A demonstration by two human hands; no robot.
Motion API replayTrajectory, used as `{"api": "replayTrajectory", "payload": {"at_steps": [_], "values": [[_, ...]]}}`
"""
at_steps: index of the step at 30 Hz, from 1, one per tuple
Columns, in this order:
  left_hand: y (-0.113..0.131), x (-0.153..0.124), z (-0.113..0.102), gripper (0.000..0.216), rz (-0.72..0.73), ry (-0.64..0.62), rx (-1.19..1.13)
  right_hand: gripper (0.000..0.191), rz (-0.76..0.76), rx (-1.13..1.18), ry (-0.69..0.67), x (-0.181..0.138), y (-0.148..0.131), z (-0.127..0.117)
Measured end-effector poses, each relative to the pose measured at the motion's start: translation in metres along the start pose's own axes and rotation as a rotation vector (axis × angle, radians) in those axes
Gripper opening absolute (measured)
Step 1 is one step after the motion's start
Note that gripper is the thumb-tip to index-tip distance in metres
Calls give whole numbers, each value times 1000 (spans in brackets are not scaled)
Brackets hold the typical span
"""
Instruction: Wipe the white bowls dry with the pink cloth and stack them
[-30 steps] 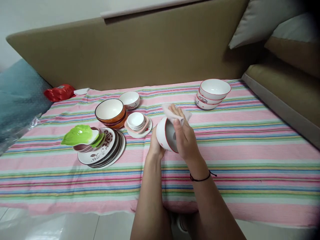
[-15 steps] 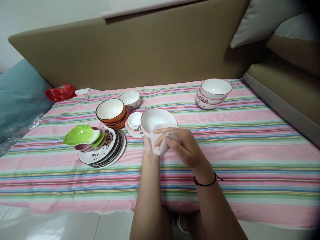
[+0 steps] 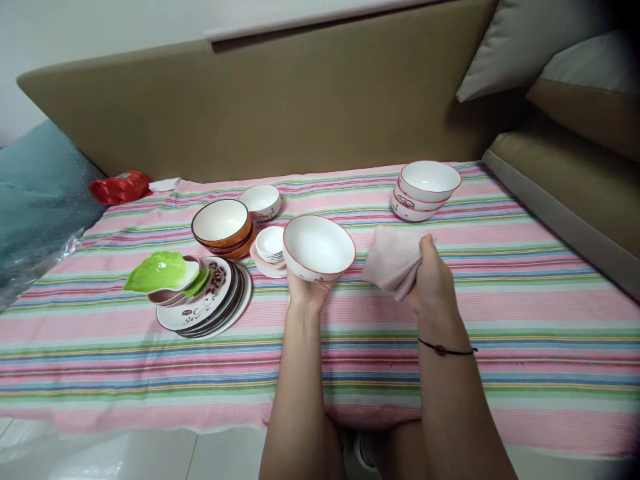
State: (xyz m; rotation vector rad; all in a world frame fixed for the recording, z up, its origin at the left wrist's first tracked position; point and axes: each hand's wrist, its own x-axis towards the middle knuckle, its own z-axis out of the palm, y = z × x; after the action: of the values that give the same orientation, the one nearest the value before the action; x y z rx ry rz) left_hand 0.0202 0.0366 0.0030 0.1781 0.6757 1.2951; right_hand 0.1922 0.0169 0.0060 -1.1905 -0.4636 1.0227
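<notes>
A white bowl with a red rim [image 3: 320, 247] rests in my left hand [image 3: 306, 293], which supports it from below; most of those fingers are hidden under the bowl. To its right, my right hand [image 3: 434, 280] is closed on a pale pink cloth [image 3: 393, 260], held apart from the bowl. Just left of the held bowl is a stack of small white dishes [image 3: 270, 241]. Beyond my right hand stands a stack of red-rimmed white bowls [image 3: 425, 193].
At left lies a stack of plates [image 3: 235, 313] topped by a green leaf-shaped dish [image 3: 161, 270]. Behind are orange-brown bowls [image 3: 223, 223] and another white bowl [image 3: 261, 202]. A striped cloth [image 3: 480, 400] covers the seat; a red bundle [image 3: 120, 188] sits far left.
My right hand has drawn the cloth off the bowl and over to the right, where the cloth hangs more spread out. The bowl stays in my left hand, its inside now uncovered.
</notes>
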Motion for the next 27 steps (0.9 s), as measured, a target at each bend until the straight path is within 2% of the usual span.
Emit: {"api": "replayTrajectory", "payload": {"at_steps": [2, 6, 9, 13, 16, 19, 23, 27], "values": [[-4, 1, 4, 47, 33, 9, 7, 48, 52, 3, 5, -5, 6, 11], [-11, 3, 10, 41, 163, 14, 2, 49, 105, -93, -101, -19, 10, 30], [-13, 4, 11, 41, 204, 4, 44, 40, 130, -292, -167, -27, 7, 33], [-12, 2, 9, 38, 142, 13, 149, 29, 117, -624, -209, -28, 2, 27], [-12, 4, 6, 36, 151, 4, 278, 24, 6, -767, -169, -24, 3, 22], [-11, 6, 4, 41, 209, 32, 388, 23, -90, -797, -89, -18, 5, 19], [-7, 3, 4, 66, 152, 59, 420, 22, -150, -838, 13, -11, 8, 15], [-13, -2, 8, 63, 200, 16, 524, 21, -154, -849, 30, -8, 9, 13]]}}
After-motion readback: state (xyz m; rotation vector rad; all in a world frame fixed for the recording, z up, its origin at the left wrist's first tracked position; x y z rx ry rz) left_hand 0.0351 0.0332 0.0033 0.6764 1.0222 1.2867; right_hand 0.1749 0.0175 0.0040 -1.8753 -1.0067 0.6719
